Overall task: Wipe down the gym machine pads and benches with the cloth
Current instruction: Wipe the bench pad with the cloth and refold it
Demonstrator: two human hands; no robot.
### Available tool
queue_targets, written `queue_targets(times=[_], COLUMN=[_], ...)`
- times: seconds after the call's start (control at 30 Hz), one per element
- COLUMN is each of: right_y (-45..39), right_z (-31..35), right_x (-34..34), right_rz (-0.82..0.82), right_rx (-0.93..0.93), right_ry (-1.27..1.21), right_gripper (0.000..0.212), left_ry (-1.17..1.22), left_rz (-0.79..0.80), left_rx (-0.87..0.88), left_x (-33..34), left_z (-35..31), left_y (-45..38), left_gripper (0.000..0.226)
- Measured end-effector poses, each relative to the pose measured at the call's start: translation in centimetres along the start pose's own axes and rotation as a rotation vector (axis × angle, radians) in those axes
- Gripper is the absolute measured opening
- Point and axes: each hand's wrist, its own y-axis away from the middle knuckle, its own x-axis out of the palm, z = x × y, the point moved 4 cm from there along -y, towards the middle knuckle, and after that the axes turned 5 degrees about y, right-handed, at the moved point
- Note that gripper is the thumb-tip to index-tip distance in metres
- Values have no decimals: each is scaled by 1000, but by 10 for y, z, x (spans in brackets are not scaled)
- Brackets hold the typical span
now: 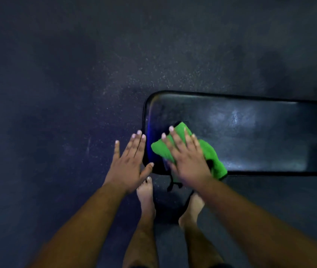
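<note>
A black padded bench [250,132] runs from the middle of the view out past the right edge, its top shiny under the light. A green cloth [210,151] lies on the bench's left end. My right hand [186,157] presses flat on the cloth with straight, spread fingers. My left hand [128,163] hovers just left of the bench's end, fingers straight, holding nothing; its thumb reaches toward the pad's corner.
Dark speckled rubber floor [76,93] surrounds the bench. My bare feet [146,192] stand at the bench's near-left corner. A black bench leg [173,183] shows below the pad edge.
</note>
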Motion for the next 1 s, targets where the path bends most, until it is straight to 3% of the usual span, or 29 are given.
queue_targets(times=[0.07, 0.17, 0.23, 0.33, 0.5, 0.7, 0.77, 0.9, 1.0], right_y=[-49, -126, -143, -112, -34, 63, 82, 107, 127], right_z=[-16, -15, 2, 26, 51, -5, -25, -28, -14], right_x=[-11, -34, -41, -42, -15, 7, -2, -60, -121], right_rz=[-30, -100, -92, -51, 26, 178, 211, 207, 113], right_rx=[54, 280, 298, 75, -269, -498, -375, 77, 140], right_ry=[17, -78, -71, 18, 77, 241, 197, -50, -218], right_gripper=[73, 69, 68, 70, 78, 95, 94, 86, 84], left_ry=[-27, -91, -88, 22, 2, -81, -96, -1, 240], left_rz=[-5, -10, -35, -50, 16, 129, 166, 219, 270], left_rx=[22, 31, -14, -102, -97, -4, -16, -55, -158], left_x=[4, 5, 0, -11, -20, -26, -34, -63, -90], left_z=[7, 14, 18, 24, 26, -5, -23, -80, -129], left_y=[2, 1, 3, 9, 34, 45, 48, 66, 87], left_gripper=[82, 87, 94, 106, 116, 110, 106, 103, 101])
